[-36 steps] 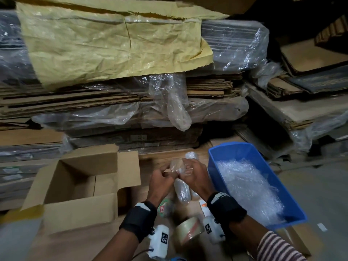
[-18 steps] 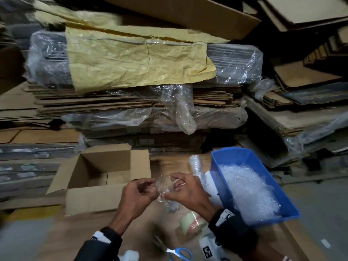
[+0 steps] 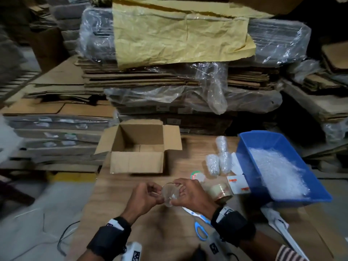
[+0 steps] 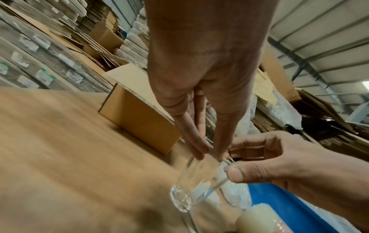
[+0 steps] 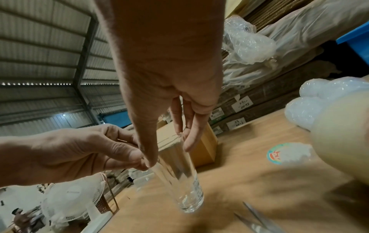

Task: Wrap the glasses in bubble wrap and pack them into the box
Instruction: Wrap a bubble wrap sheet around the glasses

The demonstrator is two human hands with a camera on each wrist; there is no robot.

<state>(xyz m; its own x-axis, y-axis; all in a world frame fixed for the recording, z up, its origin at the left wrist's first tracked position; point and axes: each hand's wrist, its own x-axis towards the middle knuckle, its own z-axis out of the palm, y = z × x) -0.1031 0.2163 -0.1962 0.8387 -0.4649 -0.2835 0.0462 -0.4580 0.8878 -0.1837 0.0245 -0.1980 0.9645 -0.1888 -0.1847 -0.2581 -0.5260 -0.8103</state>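
Over bare tabletop [image 3: 120, 200], both the left hand [image 3: 144, 197] and right hand [image 3: 190, 194] pinch a glass [image 3: 169, 193] near the box [image 3: 136, 162].

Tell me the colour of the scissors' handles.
Light blue; the scissors show best in the head view.

Clear glossy glass [image 3: 170, 194], matt cardboard box [image 3: 136, 163], wood-grain table [image 3: 116, 193].
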